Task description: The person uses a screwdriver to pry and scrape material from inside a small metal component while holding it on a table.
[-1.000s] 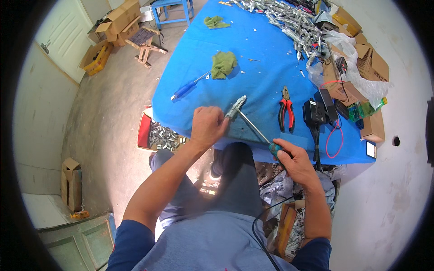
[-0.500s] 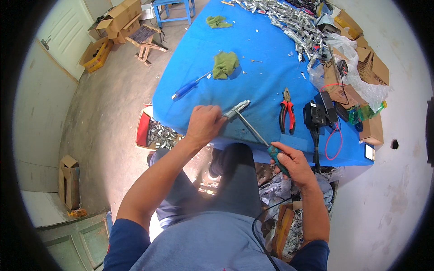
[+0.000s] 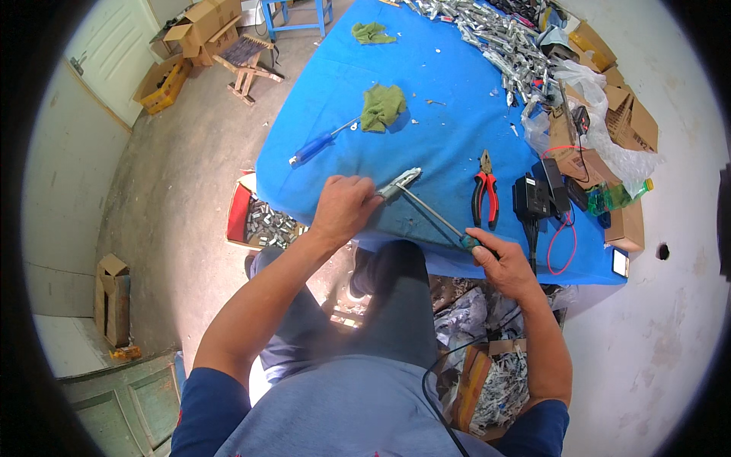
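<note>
Near the table's front edge, my left hand (image 3: 346, 207) is closed around one end of a small elongated silver-grey metal part (image 3: 401, 182), which points away to the right. My right hand (image 3: 505, 264) grips the teal handle of a screwdriver (image 3: 432, 212). Its long shaft reaches to the upper left, and the tip meets the part's side near the middle. Whether the tip sits inside the part is too small to tell. Red-and-black pliers (image 3: 485, 190) lie beyond my right hand. A blue-handled screwdriver (image 3: 312, 148) rests farther off to the left, beside a green cloth (image 3: 382, 107).
A blue cloth (image 3: 327, 76) covers the table. Many silver metal parts (image 3: 495, 46) are heaped at the far right. Black power adapters (image 3: 531, 196), a green bottle (image 3: 620, 196) and a phone (image 3: 620, 263) line the right edge. A red box (image 3: 241, 217) of small metal pieces stands below on the left.
My right hand has moved slightly right and away from me, turning the screwdriver handle flatter. The tip stays at the part, and my left hand has barely moved.
</note>
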The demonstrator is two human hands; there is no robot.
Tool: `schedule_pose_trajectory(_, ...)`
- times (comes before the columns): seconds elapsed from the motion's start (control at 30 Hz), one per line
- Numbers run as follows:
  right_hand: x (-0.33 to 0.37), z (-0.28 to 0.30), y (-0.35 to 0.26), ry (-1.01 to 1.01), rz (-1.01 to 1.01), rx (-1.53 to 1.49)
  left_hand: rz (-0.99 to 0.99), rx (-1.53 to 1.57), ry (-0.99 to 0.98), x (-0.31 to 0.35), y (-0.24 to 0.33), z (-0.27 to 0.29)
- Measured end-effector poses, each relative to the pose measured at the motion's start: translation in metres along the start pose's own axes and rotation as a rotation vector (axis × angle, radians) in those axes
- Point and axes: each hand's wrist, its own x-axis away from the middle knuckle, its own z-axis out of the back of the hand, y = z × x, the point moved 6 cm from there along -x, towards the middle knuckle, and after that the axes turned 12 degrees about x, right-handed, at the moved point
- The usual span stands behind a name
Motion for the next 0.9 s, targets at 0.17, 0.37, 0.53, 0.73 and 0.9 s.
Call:
schedule_pose_trajectory(0.17,-0.004,-0.007,0.011,-0.207,-0.228,-0.398,-0.006,0.005,0.023,0.001,-0.001,-0.001)
schedule_pose_trajectory(0.37,-0.006,-0.005,0.007,-0.162,-0.097,-0.186,0.007,-0.016,0.004,0.003,0.002,-0.001)
schedule_pose_trajectory(0.53,0.000,-0.003,-0.014,0.078,0.242,0.240,-0.015,-0.056,0.021,0.002,0.009,-0.001)
schedule_pose_trajectory(0.73,0.012,-0.010,-0.036,0.132,0.306,0.755,-0.008,-0.064,0.012,0.001,0.008,-0.004)
schedule_pose_trajectory(0.9,0.010,-0.018,-0.033,0.163,0.329,0.841,-0.011,-0.036,0.013,0.002,0.003,-0.005)
